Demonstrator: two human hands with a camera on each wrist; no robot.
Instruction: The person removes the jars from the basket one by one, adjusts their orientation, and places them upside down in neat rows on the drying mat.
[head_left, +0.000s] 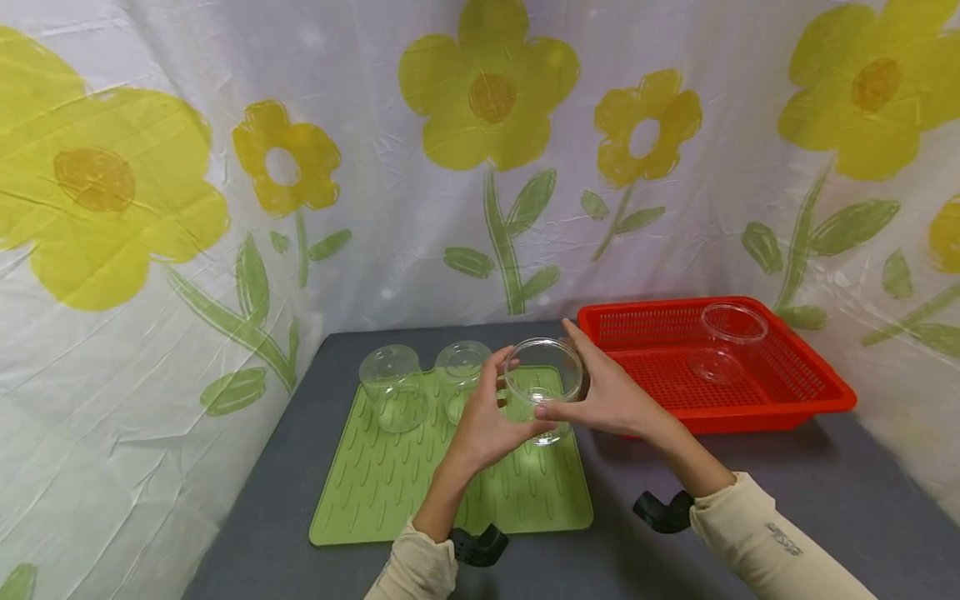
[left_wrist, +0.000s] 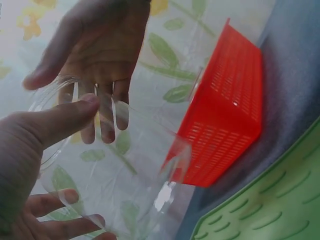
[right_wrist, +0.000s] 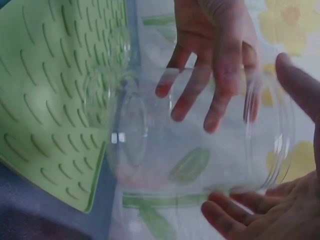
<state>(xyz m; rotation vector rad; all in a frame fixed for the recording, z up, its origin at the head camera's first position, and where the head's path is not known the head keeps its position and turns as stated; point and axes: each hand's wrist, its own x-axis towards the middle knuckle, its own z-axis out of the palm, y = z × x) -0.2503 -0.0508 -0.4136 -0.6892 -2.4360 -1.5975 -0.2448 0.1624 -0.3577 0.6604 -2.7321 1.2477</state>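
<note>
A clear jar-like container with a round, thick rim is held up above the green mat, its open mouth upward. My left hand grips it from the left, thumb across its near side, fingers around the far side; the left wrist view shows that thumb on the clear wall. From the right, my right hand lies beside the rim with spread, mostly straight fingers. In the right wrist view its fingers touch or nearly touch the wall, and the thumb stands off the rim.
Two clear containers, one on the left and a second beside it, stand mouth down on the green ridged mat. A red perforated basket at right holds another clear container. Behind hangs a flowered curtain.
</note>
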